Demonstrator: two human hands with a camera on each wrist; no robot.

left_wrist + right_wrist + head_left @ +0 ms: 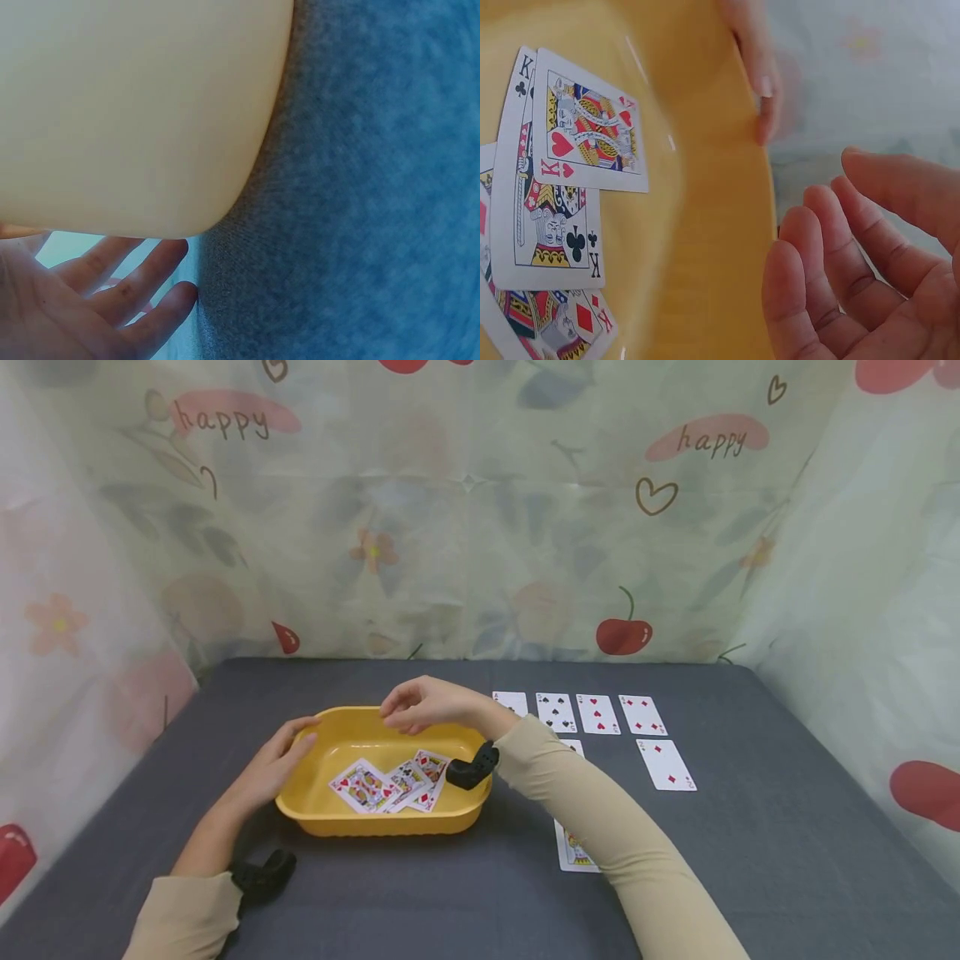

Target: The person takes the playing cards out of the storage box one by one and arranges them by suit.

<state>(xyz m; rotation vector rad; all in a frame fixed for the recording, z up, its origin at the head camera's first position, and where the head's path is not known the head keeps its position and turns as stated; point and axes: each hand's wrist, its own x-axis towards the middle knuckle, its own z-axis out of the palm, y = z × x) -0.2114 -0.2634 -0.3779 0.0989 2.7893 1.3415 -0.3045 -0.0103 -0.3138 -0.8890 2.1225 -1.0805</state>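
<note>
Left hand: fingers straight and relaxed, resting against the left outer wall and rim of the yellow tray, nothing gripped. Tray, on the grey table, holds overlapping face-up court cards, the king of hearts lying over the king of clubs. Right hand: above the tray's far side, fingers loosely curled and apart, holding nothing; beyond it, a row of number cards lies face up.

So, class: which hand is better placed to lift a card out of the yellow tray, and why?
Right. The right hand hovers empty, fingers loosely curled, directly over the cards in the yellow tray. The left hand rests open against the tray's outer left rim, steadying it.
</note>
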